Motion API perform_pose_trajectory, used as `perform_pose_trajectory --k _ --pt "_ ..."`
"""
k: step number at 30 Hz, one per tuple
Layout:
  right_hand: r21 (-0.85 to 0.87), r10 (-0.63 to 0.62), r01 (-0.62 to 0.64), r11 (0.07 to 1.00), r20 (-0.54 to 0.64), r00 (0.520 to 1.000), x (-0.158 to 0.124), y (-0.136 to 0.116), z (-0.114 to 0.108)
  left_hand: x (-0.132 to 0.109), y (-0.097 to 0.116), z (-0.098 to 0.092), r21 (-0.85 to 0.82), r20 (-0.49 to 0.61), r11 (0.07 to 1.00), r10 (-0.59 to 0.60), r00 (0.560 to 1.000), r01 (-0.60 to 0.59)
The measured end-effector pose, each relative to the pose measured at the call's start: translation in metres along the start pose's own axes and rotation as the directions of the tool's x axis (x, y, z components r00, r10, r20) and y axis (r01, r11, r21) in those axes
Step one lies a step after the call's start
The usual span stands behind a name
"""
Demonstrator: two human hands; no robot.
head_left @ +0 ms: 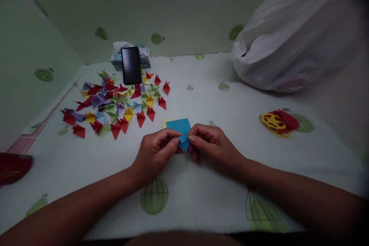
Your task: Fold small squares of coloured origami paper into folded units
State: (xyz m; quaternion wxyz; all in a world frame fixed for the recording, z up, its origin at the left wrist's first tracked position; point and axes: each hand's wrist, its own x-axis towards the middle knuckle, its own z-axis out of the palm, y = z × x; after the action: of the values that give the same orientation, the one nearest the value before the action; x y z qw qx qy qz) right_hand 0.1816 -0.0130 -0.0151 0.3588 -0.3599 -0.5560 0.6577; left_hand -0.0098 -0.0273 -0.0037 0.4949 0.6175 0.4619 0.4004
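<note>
A small folded piece of blue paper is pinched between my two hands at the front middle of the table. My left hand grips its left side with thumb and index finger. From the other side, my right hand holds it with thumb and fingertips, which partly cover the folds. Just behind lies a stack of square paper sheets, blue on top with a yellow edge showing at the left. Many folded paper cranes in red, purple, green, yellow and blue are spread at the left.
A black phone leans on a tissue box behind the cranes. A large white plastic bag stands at the back right. Yellow and red paper cut-outs lie at the right, and a dark red object at the left edge.
</note>
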Motion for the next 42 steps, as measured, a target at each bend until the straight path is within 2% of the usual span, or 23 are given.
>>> perform_pose_trajectory --k 5,9,13,17,20,25,28,31,34,38,42 --pt "-0.036 -0.003 0.004 0.999 0.019 1.000 -0.0012 -0.0024 0.0016 -0.0015 0.0005 -0.0013 0.100 0.002 0.993 0.063 0.998 -0.063" --pt "-0.051 0.000 0.001 0.999 0.024 1.000 -0.0015 -0.0022 0.0018 -0.0029 0.0001 -0.0010 0.134 0.001 0.989 0.060 0.998 -0.060" --pt "-0.093 -0.023 0.026 0.995 0.027 0.999 -0.0022 -0.0010 0.0019 -0.0029 0.0001 0.0007 0.073 -0.014 0.997 -0.014 1.000 0.015" --pt "-0.104 -0.027 0.028 0.994 0.014 1.000 -0.0036 -0.0027 0.0023 -0.0026 -0.0011 0.0010 -0.037 0.019 0.998 -0.057 0.998 0.058" --pt "-0.096 -0.012 0.014 0.995 0.020 1.000 -0.0042 -0.0048 0.0024 -0.0022 -0.0012 -0.0004 -0.047 0.045 0.999 -0.017 0.999 0.019" --pt "-0.042 0.002 0.000 0.999 0.032 0.999 -0.0034 -0.0044 0.0017 -0.0012 0.0011 -0.0015 0.035 0.048 0.997 0.062 0.997 -0.063" --pt "-0.003 0.000 0.000 1.000 0.038 0.999 -0.0020 -0.0023 0.0015 -0.0010 0.0013 -0.0007 0.042 0.015 0.999 0.012 1.000 -0.013" --pt "0.013 -0.006 0.006 1.000 0.042 0.999 -0.0009 -0.0009 0.0019 -0.0008 0.0008 0.0003 -0.026 -0.019 0.996 -0.090 0.996 0.089" --pt "-0.009 0.016 -0.016 1.000 0.023 1.000 -0.0005 -0.0013 0.0028 -0.0003 0.0010 0.0005 -0.096 0.007 0.983 -0.159 0.987 0.158" --pt "-0.017 0.058 -0.058 0.998 -0.014 0.998 -0.0007 -0.0026 0.0035 0.0005 0.0013 -0.0002 -0.154 0.076 0.974 -0.154 0.985 0.164" --pt "-0.028 0.067 -0.068 0.997 -0.029 0.997 -0.0006 -0.0027 0.0037 0.0007 0.0002 -0.0003 -0.143 0.085 0.978 -0.139 0.987 0.150"
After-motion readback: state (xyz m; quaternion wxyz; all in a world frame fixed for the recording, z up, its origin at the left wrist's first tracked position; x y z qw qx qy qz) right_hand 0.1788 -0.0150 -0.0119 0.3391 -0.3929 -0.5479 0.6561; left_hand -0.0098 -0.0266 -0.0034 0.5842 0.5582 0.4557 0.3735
